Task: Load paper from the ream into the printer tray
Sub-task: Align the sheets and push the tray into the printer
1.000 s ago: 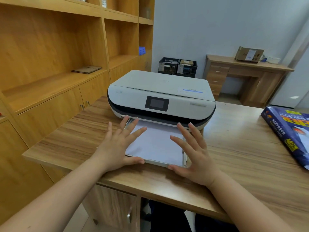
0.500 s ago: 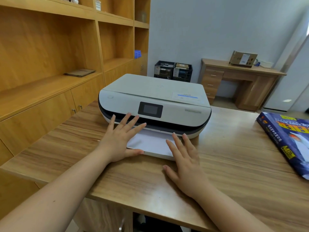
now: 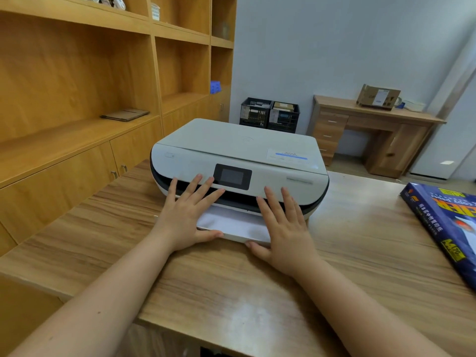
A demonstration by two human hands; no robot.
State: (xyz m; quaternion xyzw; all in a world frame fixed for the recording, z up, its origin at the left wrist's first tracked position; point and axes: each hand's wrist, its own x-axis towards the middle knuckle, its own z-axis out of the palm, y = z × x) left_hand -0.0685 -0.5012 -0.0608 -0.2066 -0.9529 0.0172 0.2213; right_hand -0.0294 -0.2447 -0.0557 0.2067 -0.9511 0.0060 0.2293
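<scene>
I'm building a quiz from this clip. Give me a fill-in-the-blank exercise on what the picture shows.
1. The paper tray sticks out of the printer's ____ side.
2. The left hand and right hand lie ____ on the tray.
3. The blue ream lies on the table to the printer's ____.

Missing words: front; flat; right

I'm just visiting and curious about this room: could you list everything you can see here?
White flatbed printer: one, on the wooden table.
White paper tray: one, partly out of the printer front.
Blue paper ream: one, table's right edge.
Black plastic crates: two, on the floor by the wall.
Brown cardboard box: one, on the far wooden desk.
Left hand: flat, on the tray's left.
Right hand: flat, on the tray's right.
</scene>
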